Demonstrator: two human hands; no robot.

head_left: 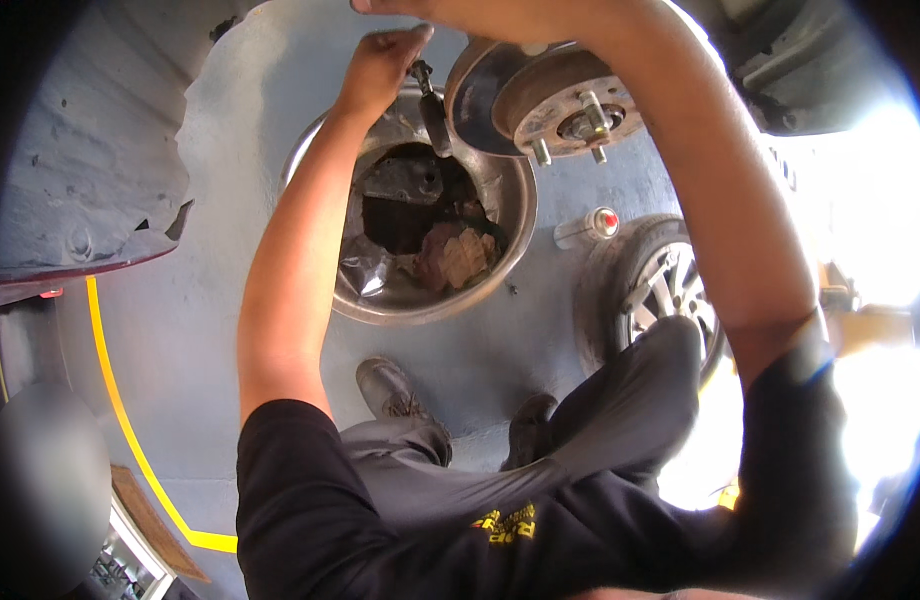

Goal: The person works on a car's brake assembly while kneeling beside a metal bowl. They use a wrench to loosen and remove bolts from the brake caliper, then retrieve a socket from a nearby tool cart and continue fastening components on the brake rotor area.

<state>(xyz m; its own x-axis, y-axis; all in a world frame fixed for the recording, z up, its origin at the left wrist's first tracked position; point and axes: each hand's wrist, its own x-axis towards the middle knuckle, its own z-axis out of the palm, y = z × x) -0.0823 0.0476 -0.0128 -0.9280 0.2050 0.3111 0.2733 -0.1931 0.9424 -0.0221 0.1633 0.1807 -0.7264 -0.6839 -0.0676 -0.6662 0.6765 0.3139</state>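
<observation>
My left hand (pixel 382 72) is raised near the top of the view, its fingers curled closed; what they hold, if anything, is hidden. Right beside its fingertips hangs a dark rod-like part (pixel 434 118) with a metal end. I cannot tell whether the hand touches it. Only part of my right hand (pixel 385 6) shows at the top edge, with its fingers cut off by the frame. Below my right forearm, a brake disc (pixel 480 105) surrounds a rusty hub (pixel 555 115) with studs sticking out.
Beneath the dark part stands a round metal basin (pixel 525 215) holding rags, plastic and a black piece. A red-topped can (pixel 580 232) lies by a tyred alloy wheel (pixel 605 290) near my knee. Car body panels (pixel 90 150) flank the left; a yellow line (pixel 115 400) crosses the floor.
</observation>
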